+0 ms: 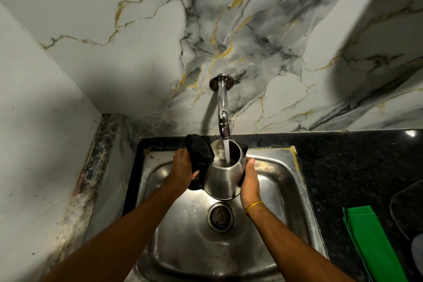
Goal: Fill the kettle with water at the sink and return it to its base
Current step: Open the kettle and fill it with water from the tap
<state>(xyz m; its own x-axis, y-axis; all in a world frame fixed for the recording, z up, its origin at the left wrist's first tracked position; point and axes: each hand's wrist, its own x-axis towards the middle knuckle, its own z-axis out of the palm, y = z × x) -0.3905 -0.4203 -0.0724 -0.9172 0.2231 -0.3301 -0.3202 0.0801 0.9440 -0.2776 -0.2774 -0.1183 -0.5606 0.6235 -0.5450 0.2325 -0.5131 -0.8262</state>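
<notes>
A steel kettle (223,179) with its black lid (199,150) swung open hangs over the steel sink (283,167). Water streams from the wall tap (223,121) straight into the kettle's mouth. My left hand (183,170) grips the black handle on the kettle's left side. My right hand (250,182) presses against the kettle's right side, steadying it. The kettle's base is not in view.
The sink drain (220,215) lies below the kettle. A black granite counter (343,167) runs to the right, carrying a folded green cloth (372,242) and a dark glass-like object (409,208) at the edge. A white wall stands close on the left.
</notes>
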